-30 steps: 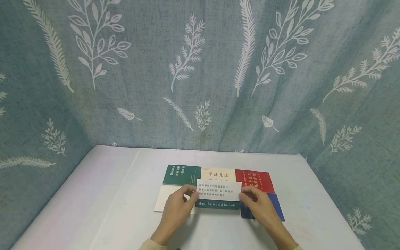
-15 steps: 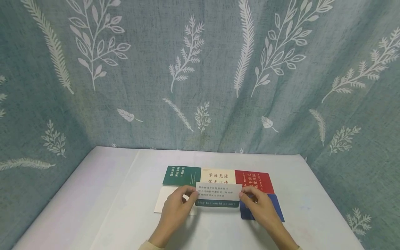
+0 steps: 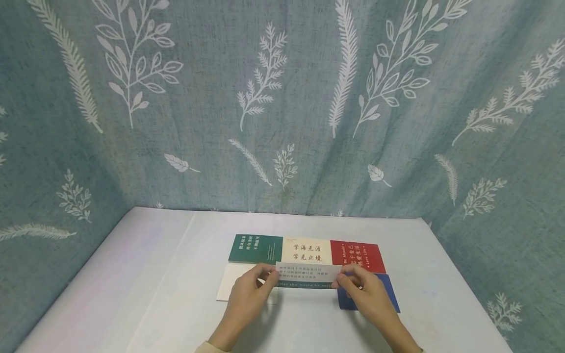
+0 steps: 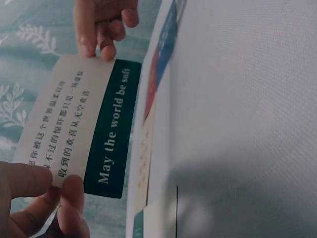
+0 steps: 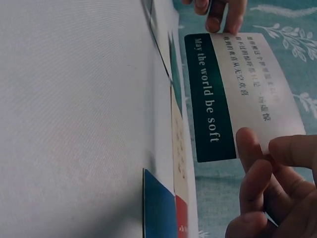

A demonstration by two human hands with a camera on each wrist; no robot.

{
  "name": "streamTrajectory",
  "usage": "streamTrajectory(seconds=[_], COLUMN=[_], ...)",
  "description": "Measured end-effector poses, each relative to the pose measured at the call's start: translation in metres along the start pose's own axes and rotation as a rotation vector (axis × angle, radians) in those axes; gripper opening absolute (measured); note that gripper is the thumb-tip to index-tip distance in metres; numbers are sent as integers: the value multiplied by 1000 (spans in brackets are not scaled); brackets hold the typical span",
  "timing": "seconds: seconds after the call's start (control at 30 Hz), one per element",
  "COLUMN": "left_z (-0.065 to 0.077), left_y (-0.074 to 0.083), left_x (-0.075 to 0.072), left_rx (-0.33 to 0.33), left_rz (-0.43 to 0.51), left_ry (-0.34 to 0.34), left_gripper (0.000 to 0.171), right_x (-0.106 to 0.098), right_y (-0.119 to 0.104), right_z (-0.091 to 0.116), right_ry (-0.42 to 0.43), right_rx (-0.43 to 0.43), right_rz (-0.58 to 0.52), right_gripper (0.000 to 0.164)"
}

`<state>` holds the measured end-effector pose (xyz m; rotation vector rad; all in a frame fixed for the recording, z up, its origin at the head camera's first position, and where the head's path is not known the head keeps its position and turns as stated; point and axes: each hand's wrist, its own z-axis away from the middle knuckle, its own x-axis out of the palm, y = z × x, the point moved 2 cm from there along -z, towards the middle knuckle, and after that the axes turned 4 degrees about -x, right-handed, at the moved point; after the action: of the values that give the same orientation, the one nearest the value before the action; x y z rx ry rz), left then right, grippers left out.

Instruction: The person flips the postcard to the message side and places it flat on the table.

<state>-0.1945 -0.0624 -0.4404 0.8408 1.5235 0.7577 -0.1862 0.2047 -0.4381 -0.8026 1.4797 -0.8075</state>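
Observation:
Both hands hold up a card (image 3: 309,275), white above with lines of dark characters and a dark green band reading "May the world be soft" below. My left hand (image 3: 249,291) pinches its left edge between thumb and fingers; my right hand (image 3: 368,294) pinches the right edge. In the left wrist view the card (image 4: 81,124) stands clear of the table, tilted. Under the left hand lies a cream card (image 3: 225,289), partly hidden. A blue card (image 3: 390,291) lies beneath the right hand, also partly covered.
A back row of cards lies flat on the white table (image 3: 176,274): a green card (image 3: 256,249), a cream card with brown characters (image 3: 306,250) and a red card (image 3: 358,255). A patterned green curtain (image 3: 212,98) hangs behind and at the sides.
The held card has tilted, its top edge lowering and its lower edge rising, so it looks narrower. More of the cream card's writing behind it shows. Both hands keep their grip.

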Motion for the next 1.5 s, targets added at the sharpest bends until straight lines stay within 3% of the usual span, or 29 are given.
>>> streamTrajectory(seconds=[0.17,0.4,0.9,1.5], left_z=[1,2,2,-2], left_y=[-3,-7,-8,-6], left_x=[-1,-3,-6,-8], left_rx=[-9,4,36,63], left_rz=[19,66,37,33], left_ry=[-12,-20,-41,-54], left_gripper=[27,16,19,20], right_x=[1,0,0,-1], right_y=[1,2,4,5], right_z=[1,2,2,-4], right_ry=[-27,-48,-21,3], right_rx=[-37,-89,28,24], right_rz=[-59,-98,-15,24], right_gripper=[13,16,18,16])
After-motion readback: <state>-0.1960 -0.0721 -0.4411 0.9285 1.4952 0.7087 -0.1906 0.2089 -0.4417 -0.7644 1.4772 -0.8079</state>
